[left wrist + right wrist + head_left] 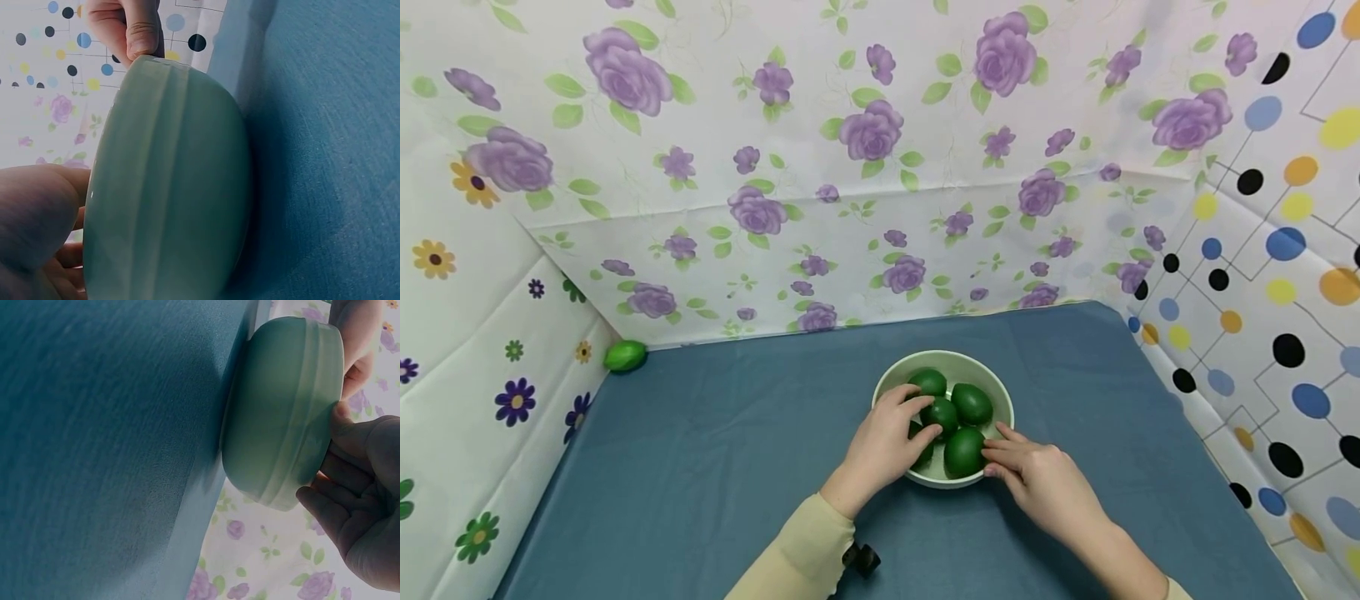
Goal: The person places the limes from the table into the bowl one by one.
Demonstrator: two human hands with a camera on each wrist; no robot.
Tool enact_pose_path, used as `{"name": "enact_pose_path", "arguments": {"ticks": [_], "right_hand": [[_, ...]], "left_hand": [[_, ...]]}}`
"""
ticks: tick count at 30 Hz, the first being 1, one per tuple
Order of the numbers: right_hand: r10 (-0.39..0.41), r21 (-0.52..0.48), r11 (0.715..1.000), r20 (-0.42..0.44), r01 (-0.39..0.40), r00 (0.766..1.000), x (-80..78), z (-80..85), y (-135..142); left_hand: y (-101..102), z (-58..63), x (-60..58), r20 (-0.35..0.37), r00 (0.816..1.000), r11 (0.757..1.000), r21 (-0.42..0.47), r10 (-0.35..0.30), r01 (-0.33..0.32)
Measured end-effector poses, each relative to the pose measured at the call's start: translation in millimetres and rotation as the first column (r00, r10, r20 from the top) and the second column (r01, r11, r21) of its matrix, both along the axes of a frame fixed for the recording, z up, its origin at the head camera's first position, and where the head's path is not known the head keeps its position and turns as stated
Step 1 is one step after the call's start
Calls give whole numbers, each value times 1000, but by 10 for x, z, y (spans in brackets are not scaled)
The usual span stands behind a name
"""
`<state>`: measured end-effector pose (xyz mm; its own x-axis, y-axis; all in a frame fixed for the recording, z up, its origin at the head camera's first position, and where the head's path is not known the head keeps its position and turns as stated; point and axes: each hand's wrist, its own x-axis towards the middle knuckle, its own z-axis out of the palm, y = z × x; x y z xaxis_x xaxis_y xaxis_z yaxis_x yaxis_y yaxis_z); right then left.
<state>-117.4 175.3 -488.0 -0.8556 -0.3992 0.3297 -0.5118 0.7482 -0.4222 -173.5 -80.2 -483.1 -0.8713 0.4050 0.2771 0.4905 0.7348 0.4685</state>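
A pale green bowl on the blue cloth holds several dark green oval fruits. My left hand reaches over its left rim, thumb and fingers bent around the middle green fruit. Part of another fruit at the left of the bowl is hidden under this hand. At the right rim, my right hand holds the bowl, fingertips over the edge beside the front fruit. The right wrist view shows the bowl's outer wall with my right thumb and fingers against it.
A lighter green fruit lies at the far left corner of the blue cloth. Flowered sheeting rises behind, and dotted sheeting stands at the right. A black strap piece sits by my left cuff.
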Motion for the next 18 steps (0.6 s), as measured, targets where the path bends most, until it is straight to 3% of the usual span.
{"name": "enact_pose_path", "arguments": {"ticks": [11, 18], "right_hand": [[0, 2, 1000, 6, 0, 1000, -6, 6, -18], [-4, 7, 1000, 19, 4, 1000, 7, 11, -23]], "left_hand": [[-73, 0, 34, -7, 1000, 999, 33, 10, -10], [-207, 12, 37, -25, 999, 993, 111, -27, 29]]}}
